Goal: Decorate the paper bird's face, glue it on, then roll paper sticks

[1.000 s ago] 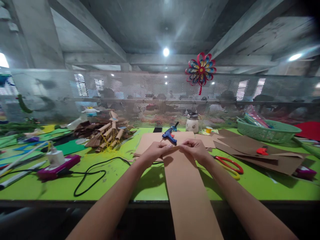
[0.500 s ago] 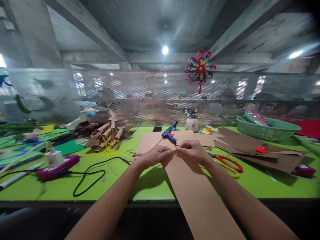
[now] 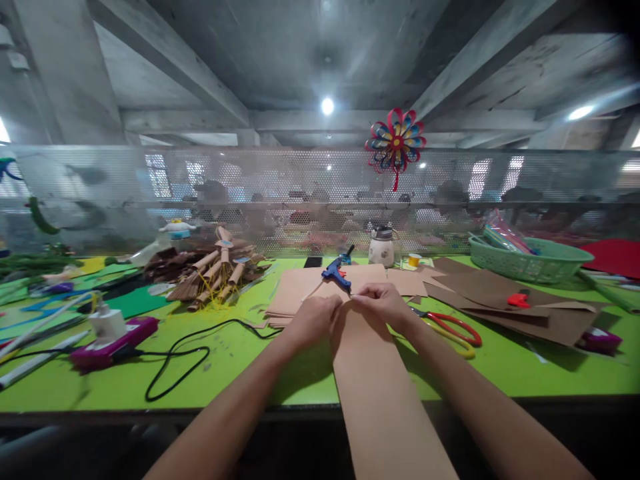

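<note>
At its far edge, left hand (image 3: 313, 319) and right hand (image 3: 383, 303) grip the cardboard strip (image 3: 375, 393).

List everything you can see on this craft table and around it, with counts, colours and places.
brown paper strip: one, tan, from near table edge up to both hands
glue gun: one, blue, just beyond the hands
scissors: one pair, red and yellow, right of the hands
basket: one, green, far right
paper flower: one, red, blue, yellow, on the mesh screen
power strip: one, magenta, left
cable: one, black, left of centre
table: one, lime green
left hand: one, gripping the strip's far end
right hand: one, pinching the same end
</note>
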Demonstrator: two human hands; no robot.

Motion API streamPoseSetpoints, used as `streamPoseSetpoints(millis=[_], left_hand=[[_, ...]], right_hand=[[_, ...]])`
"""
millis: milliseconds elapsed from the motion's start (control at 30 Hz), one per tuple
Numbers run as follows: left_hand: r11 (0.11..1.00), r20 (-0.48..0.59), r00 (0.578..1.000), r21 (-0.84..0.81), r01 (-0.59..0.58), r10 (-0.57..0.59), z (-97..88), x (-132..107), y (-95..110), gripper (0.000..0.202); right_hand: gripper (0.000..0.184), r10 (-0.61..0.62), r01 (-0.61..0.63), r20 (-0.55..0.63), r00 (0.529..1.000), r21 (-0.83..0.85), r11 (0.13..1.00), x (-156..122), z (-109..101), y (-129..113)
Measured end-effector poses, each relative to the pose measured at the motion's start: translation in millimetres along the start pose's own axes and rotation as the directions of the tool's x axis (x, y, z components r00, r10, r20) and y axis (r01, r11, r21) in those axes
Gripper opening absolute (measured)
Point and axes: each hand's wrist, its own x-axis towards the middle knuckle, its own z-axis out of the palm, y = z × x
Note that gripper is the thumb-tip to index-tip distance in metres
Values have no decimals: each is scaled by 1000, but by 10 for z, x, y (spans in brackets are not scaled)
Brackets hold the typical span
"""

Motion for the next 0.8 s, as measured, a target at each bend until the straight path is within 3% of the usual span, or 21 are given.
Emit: streamPoseSetpoints(millis=[100, 300, 633, 800], left_hand=[[1000, -5, 1000, 28, -9, 10, 17, -4, 7, 21], [983, 85, 996, -183, 7, 9, 0, 38, -103, 33], [967, 51, 998, -254, 36, -24, -12, 44, -89, 31], [872, 183, 982, -474, 123, -39, -55, 58, -161, 30]], right_hand=[[28, 38, -39, 11, 999, 31, 999, 22, -5, 58], [30, 49, -52, 52, 997, 70, 996, 28, -14, 87], [28, 27, -33, 44, 999, 125, 992, 35, -20, 68], [28, 60, -60, 0, 998, 126, 990, 43, -60, 53]])
